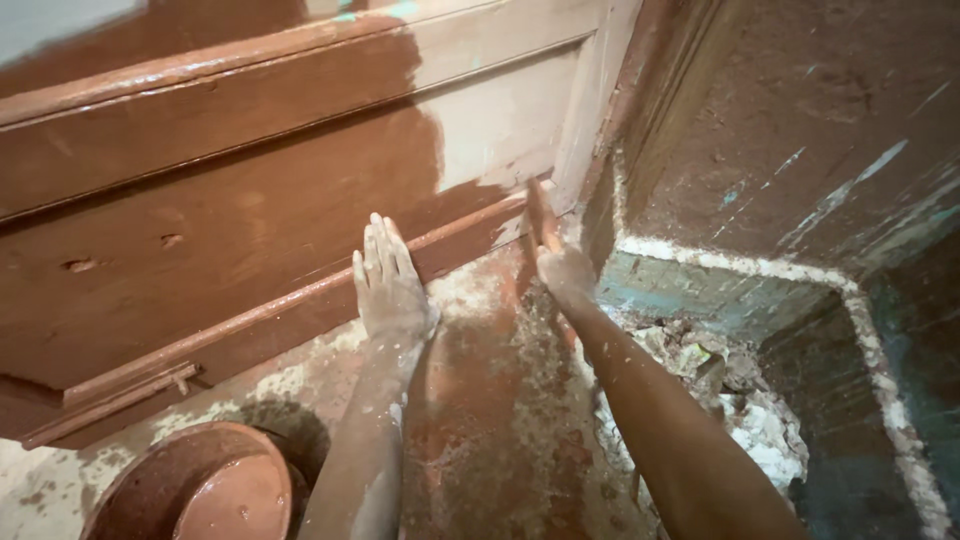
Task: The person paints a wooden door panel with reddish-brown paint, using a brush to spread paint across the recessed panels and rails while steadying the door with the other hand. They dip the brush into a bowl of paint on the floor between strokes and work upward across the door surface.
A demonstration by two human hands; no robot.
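Painting a wooden door [250, 200] in glossy brown, with most of the lower panel and rails coated and a pale bare patch [500, 125] left at the panel's right end beside the frame. Judged as mid-coat, working toward that last corner. Calls next, by the look of it, for short careful strokes along the bottom moulding and up into the unpainted patch, keeping paint off the door frame.

Brush [541, 215], loaded brown, tip pressed against the lower right corner of the door just under the bare patch. Right hand [565, 270] closed around the brush handle, paint-smeared. Left hand [392, 285] open, fingers straight and together, palm flat against the bottom rail, holding nothing, seemingly bracing.

Round bowl of brown paint [205, 490] on the floor near the left forearm. Floor [490, 420] blotched white and brown. Rubble [740, 390] heaped in the corner by a dark wall [800, 120] to the right.
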